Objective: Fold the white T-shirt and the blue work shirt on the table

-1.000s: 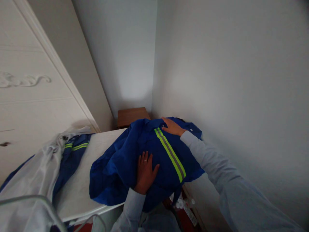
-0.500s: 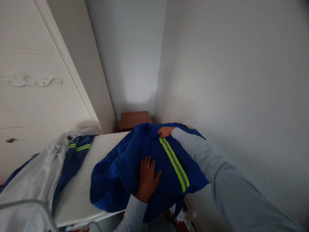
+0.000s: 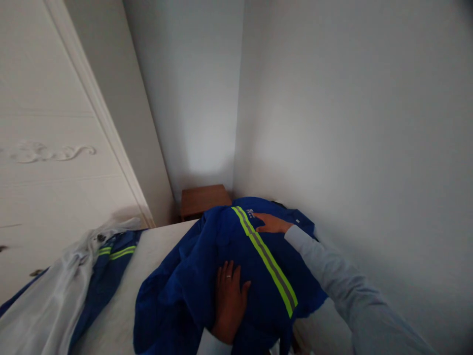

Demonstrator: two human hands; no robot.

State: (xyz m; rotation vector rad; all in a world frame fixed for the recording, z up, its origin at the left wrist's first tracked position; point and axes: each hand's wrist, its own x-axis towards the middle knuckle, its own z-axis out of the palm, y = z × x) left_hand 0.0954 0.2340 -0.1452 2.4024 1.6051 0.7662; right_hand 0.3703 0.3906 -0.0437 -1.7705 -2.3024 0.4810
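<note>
A blue work jacket (image 3: 207, 266) with a yellow-green and grey reflective strip (image 3: 266, 256) lies spread over a white board (image 3: 162, 241). My left hand (image 3: 231, 303), wearing a ring, rests flat on the jacket to the left of the strip, its fingers stretched out. Farther up, my right hand (image 3: 272, 223) lies on the cloth just right of the strip, fingers extended beside small white lettering (image 3: 251, 213). Part of the jacket's left side is bunched in folds. Its lower edge runs out of view.
On the left, a sheer white cloth (image 3: 55, 296) lies over another blue garment (image 3: 107, 281) with yellow-green stripes. A white cabinet (image 3: 55, 192) stands behind it. A brown wooden stool or small table (image 3: 203, 197) is in the corner; a wall (image 3: 351, 148) borders the right.
My right hand has gone from closed at the strip's top to open and flat, right of the strip. The jacket's upper part is spread flatter, showing lettering. The view has tilted up.
</note>
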